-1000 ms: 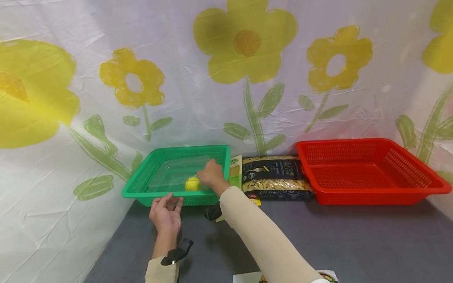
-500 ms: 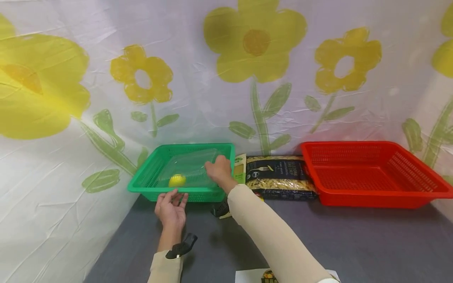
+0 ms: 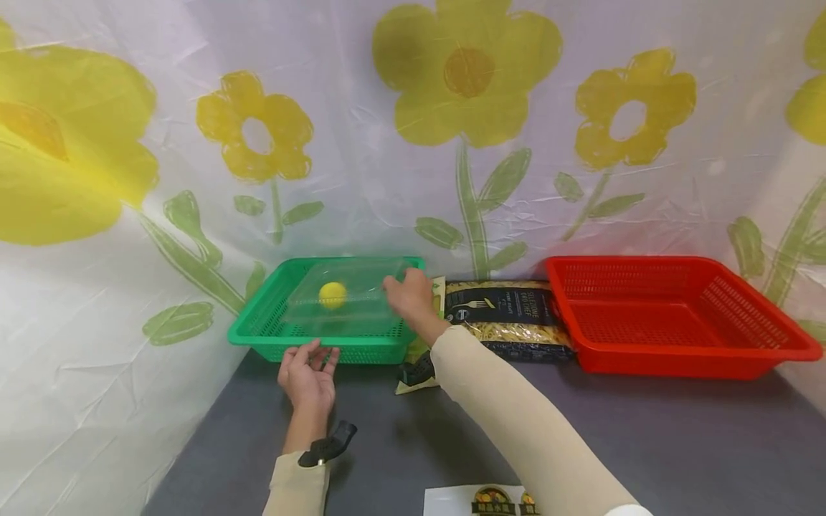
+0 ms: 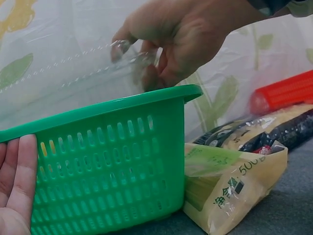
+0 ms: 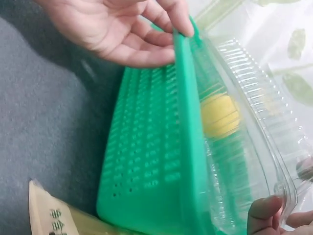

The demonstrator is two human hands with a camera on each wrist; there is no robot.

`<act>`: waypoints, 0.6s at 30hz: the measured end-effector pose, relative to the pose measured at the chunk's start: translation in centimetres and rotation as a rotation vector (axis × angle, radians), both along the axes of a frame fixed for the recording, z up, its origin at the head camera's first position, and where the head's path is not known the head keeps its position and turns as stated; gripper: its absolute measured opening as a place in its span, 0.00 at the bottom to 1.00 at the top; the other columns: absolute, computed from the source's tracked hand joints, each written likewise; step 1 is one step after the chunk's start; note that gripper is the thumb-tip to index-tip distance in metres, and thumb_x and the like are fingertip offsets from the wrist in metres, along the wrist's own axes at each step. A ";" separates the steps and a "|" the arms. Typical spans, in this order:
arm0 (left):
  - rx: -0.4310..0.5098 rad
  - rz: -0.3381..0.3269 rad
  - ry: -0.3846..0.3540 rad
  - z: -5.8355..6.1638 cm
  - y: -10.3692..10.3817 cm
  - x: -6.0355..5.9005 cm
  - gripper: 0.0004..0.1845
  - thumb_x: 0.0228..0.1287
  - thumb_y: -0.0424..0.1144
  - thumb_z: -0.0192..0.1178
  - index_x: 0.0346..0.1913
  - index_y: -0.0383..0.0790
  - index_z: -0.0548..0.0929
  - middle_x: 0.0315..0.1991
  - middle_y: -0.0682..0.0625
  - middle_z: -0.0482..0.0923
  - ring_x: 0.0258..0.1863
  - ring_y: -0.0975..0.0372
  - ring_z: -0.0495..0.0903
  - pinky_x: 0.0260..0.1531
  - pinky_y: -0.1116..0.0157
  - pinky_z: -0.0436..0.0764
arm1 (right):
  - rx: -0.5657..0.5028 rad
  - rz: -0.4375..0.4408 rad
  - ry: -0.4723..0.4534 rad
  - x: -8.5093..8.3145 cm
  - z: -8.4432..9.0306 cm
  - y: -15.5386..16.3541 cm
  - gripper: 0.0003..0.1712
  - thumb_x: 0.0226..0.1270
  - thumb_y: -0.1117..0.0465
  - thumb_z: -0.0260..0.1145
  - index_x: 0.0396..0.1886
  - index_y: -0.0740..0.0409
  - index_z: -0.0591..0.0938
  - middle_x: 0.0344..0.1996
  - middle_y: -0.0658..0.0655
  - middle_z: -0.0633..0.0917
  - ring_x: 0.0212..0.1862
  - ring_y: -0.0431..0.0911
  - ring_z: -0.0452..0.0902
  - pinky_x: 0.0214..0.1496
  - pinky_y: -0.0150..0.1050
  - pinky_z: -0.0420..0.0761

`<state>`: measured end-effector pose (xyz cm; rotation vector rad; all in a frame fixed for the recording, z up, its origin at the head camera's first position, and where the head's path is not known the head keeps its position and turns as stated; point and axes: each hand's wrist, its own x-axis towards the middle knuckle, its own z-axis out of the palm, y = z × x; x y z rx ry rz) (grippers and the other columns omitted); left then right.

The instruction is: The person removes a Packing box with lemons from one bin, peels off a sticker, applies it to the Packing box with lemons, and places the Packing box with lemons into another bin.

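My left hand [image 3: 310,378] grips the front rim of a green plastic basket [image 3: 371,345]. In the right wrist view, one digit lies over the rim, the other fingers against the outer wall. My right hand [image 3: 413,297] pinches the right edge of a clear plastic container [image 5: 264,142], its ribbed edge raised above the basket rim. A yellow ball [image 3: 332,294] shows through the clear plastic, and I cannot tell whether it lies inside the container or beneath it. The left wrist view shows the right thumb and fingers on the container's corner.
Right of the green basket lie a pale noodle packet [image 4: 234,191] and a dark pasta bag [image 3: 503,315]. Farther right stands a red basket [image 3: 684,351]. A white sheet with printed labels [image 3: 477,499] lies at the table's near edge. Behind hangs a flowered curtain [image 3: 361,143].
My right hand has lifted the container's right side and moved slightly right. The yellow ball shifted left, then back toward the far side. My left hand stays at the basket rim.
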<state>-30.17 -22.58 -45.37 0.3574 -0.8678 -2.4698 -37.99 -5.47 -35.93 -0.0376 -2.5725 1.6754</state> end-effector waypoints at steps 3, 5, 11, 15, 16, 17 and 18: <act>-0.007 -0.003 -0.002 -0.1 0.0 0.0 0.16 0.72 0.28 0.59 0.26 0.42 0.66 0.31 0.47 0.77 0.29 0.56 0.81 0.41 0.57 0.86 | 0.001 -0.020 0.016 0.1 0.4 0.6 0.34 0.69 0.54 0.61 0.72 0.62 0.71 0.54 0.64 0.84 0.12 0.40 0.57 0.26 0.38 0.74; -0.013 -0.005 -0.005 0.0 0.0 0.0 0.16 0.71 0.29 0.59 0.27 0.41 0.67 0.31 0.47 0.77 0.30 0.56 0.82 0.42 0.56 0.86 | 0.005 -0.028 0.032 0.2 0.9 1.0 0.33 0.68 0.54 0.61 0.72 0.62 0.73 0.62 0.63 0.81 0.12 0.40 0.57 0.30 0.39 0.75; -0.015 0.009 -0.034 0.1 -0.2 0.2 0.16 0.71 0.29 0.60 0.27 0.41 0.67 0.30 0.47 0.78 0.30 0.56 0.83 0.42 0.57 0.86 | -0.018 -0.046 0.045 1.1 2.3 2.0 0.31 0.68 0.54 0.59 0.69 0.59 0.76 0.30 0.61 0.87 0.12 0.41 0.54 0.23 0.38 0.67; -0.003 -0.001 -0.036 0.1 -0.2 0.3 0.16 0.70 0.29 0.61 0.27 0.42 0.66 0.31 0.47 0.77 0.31 0.56 0.82 0.42 0.57 0.86 | -0.060 -0.075 0.059 1.7 3.3 2.9 0.29 0.68 0.53 0.60 0.68 0.57 0.78 0.11 0.50 0.75 0.12 0.42 0.52 0.19 0.37 0.61; 0.000 -0.006 -0.034 0.1 -0.2 0.3 0.16 0.70 0.29 0.61 0.27 0.42 0.66 0.31 0.47 0.77 0.31 0.56 0.82 0.43 0.57 0.86 | -0.073 -0.081 0.068 1.9 3.5 3.1 0.28 0.69 0.53 0.60 0.66 0.57 0.79 0.10 0.49 0.75 0.12 0.42 0.52 0.19 0.37 0.62; 0.003 -0.009 -0.031 0.1 -0.1 0.3 0.16 0.70 0.29 0.61 0.27 0.42 0.66 0.31 0.47 0.77 0.31 0.56 0.82 0.43 0.57 0.86 | -0.086 -0.088 0.074 2.0 3.7 3.4 0.27 0.69 0.53 0.60 0.65 0.56 0.80 0.10 0.48 0.74 0.13 0.42 0.52 0.20 0.37 0.63; 0.006 -0.010 -0.032 0.1 -0.1 0.3 0.16 0.70 0.29 0.60 0.27 0.42 0.67 0.31 0.47 0.77 0.31 0.56 0.82 0.43 0.57 0.86 | -0.101 -0.094 0.081 2.2 3.9 3.6 0.26 0.68 0.54 0.61 0.63 0.56 0.82 0.09 0.47 0.74 0.13 0.42 0.51 0.20 0.37 0.63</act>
